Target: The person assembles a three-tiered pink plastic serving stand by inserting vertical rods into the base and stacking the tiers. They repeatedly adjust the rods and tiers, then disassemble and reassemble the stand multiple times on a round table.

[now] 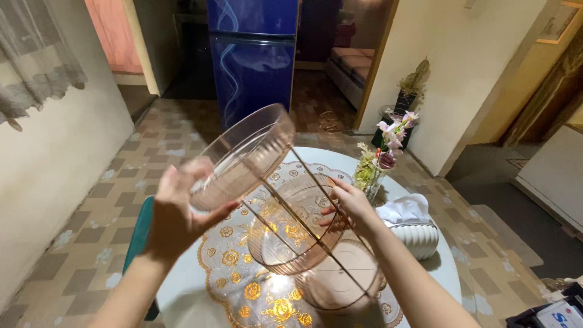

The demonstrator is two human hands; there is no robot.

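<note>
At the centre of the frame a tiered stand of three pinkish, ribbed, see-through bowls joined by thin metal rods is tipped over on its side above a round white surface. The left hand, left of centre, cups the top bowl from below and behind — palm against its base, fingers spread and curled round the rim, so this grip is closed on that bowl, which tilts up toward the upper middle of the frame. The right hand, just right of centre, reaches into the middle bowl; its fingers rest on the inner wall near the rods, though whether they pinch a rod or only press the bowl cannot be told. The lowest bowl sits at the bottom centre, close to or touching the surface. Under the stand lies a lacy mat with gold flower prints. To the right of the right hand stand a small glass vase of pink and white flowers and a white ribbed tissue holder with a tissue sticking out. A blue refrigerator stands in the upper middle, across a tiled floor.
</note>
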